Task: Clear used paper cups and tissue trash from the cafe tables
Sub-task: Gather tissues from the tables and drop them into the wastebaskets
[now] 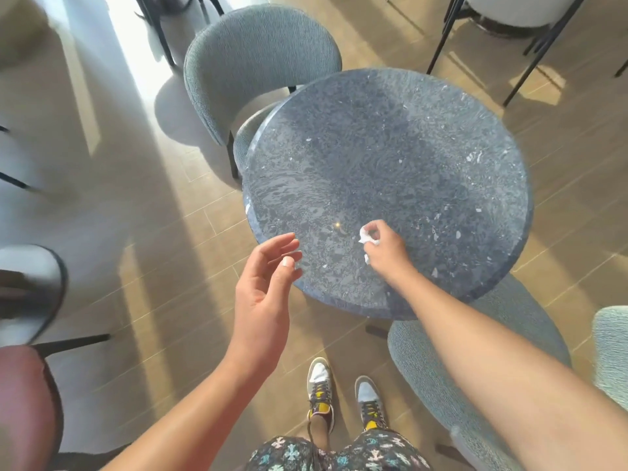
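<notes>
A round table (424, 158) is seen from above, its top a polished blue-grey stone, densely mottled and flecked with small white chips, with a thin rounded rim. Faint swirled streaks and a soft sheen are carried across its surface.

The tissue (365, 236) is found over the near part of the tabletop, slightly left of centre. It is a small, crumpled white wad with ragged, creased edges, and it is pinched between the curled fingers and thumb of the right hand (387, 248). A further scrap of white is seen just below the hand on its left side. Whether the wad touches the stone cannot be told.

The left hand (261, 294) is held beside the near-left rim of the table, palm turned to the right, fingers relaxed and slightly bent, with nothing grasped.

At the far left of the table a chair (251, 62) is tucked in close; it is upholstered in a nubbly grey-blue fabric, with a curved, rounded back and thin dark legs. A second chair in the same fabric (428, 368) is placed at the near right, partly covered by the right forearm. A maroon padded seat (23, 402) is cut off by the near-left edge of the view.

The floor (190, 232) is laid in long, wood-toned planks, crossed by bands of sunlight. Grey and white sneakers (319, 379) with yellow accents are seen on it at the near edge, below patterned fabric.
</notes>
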